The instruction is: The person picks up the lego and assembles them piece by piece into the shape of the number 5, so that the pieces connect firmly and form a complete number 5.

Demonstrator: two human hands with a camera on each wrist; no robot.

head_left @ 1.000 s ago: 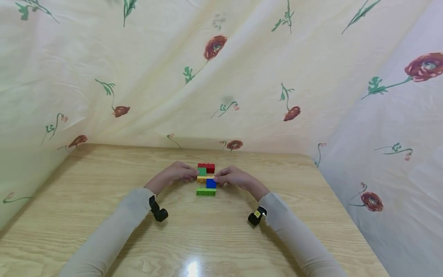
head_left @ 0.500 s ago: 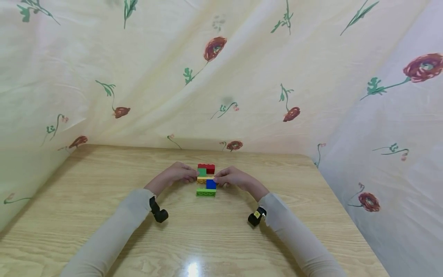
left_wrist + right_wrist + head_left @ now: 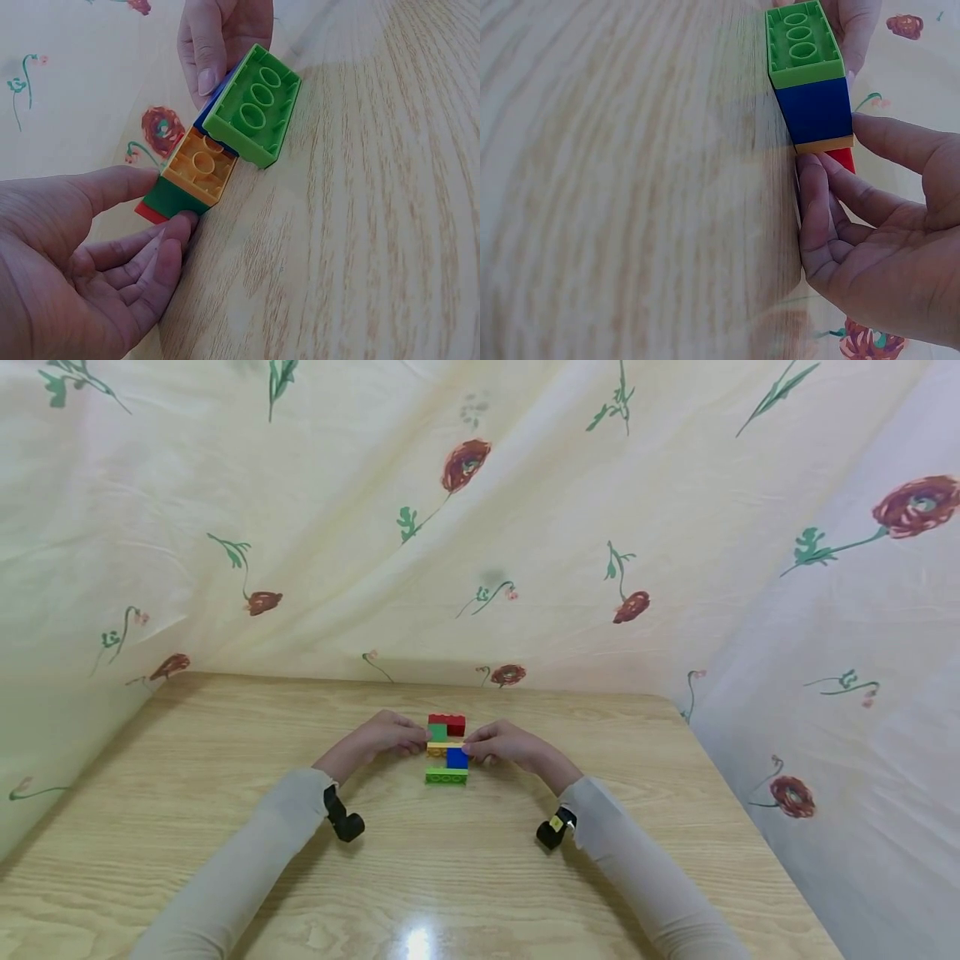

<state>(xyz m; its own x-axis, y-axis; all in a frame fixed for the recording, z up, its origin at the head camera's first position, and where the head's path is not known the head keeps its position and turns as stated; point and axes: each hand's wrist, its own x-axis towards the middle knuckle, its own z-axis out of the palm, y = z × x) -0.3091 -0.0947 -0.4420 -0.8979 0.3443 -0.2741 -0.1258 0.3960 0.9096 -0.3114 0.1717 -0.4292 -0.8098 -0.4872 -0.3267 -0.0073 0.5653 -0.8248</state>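
Note:
A stack of toy building bricks lies on its side at the table's middle in the head view. From near to far come a light green brick [image 3: 446, 777], a blue brick [image 3: 457, 759], an orange brick [image 3: 437, 750], a green brick [image 3: 438, 732] and a red brick [image 3: 457, 726]. My left hand [image 3: 384, 733] pinches the stack around the green brick, thumb above and fingers below in the left wrist view. From the other side my right hand [image 3: 517, 747] pinches it by the orange brick [image 3: 825, 145], beside the blue one. Hollow undersides of the light green [image 3: 262, 105] and orange bricks show.
The pale wood-grain table [image 3: 442, 885] extends around both forearms. A cream flower-print cloth [image 3: 337, 527] hangs along its back and right side. Small black cameras [image 3: 347, 825] sit on both wrists.

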